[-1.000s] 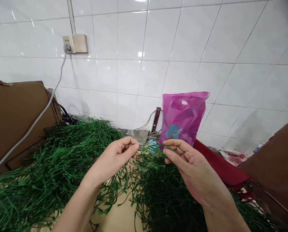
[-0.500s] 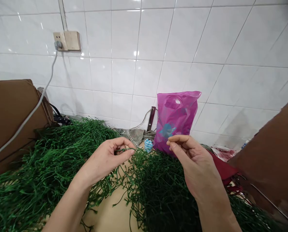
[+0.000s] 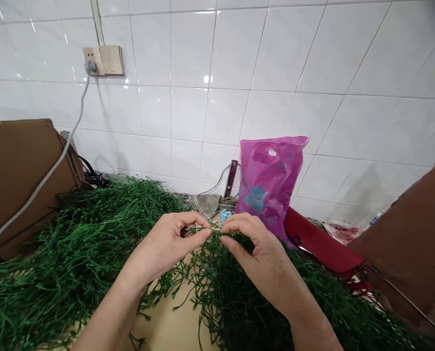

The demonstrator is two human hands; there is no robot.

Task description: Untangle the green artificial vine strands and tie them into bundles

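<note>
A thin green stem (image 3: 193, 229) with small knobs runs through the pinched thumb and forefinger of my left hand (image 3: 169, 243). Close by on the right, my right hand (image 3: 259, 258) has its thumb and forefinger drawn together at the stem's far end; what lies between those fingertips is too small to make out. Beneath my hands spreads a loose heap of similar green stems (image 3: 246, 292), partly covered by my right arm. Another, larger pile of green stems (image 3: 93, 234) fills the left side.
A purple plastic bag (image 3: 272, 180) leans on the tiled wall (image 3: 159, 112). Behind my right hand lies a red pair of scissors or tool with a red flat case (image 3: 319, 243). Cardboard boxes (image 3: 16, 180) flank both sides. A grey cable (image 3: 49, 173) hangs from a socket (image 3: 102, 60).
My right hand has moved left and slightly down, from in front of the purple bag to my left fingertips. The red case behind it shows more now. My left hand keeps its pinch.
</note>
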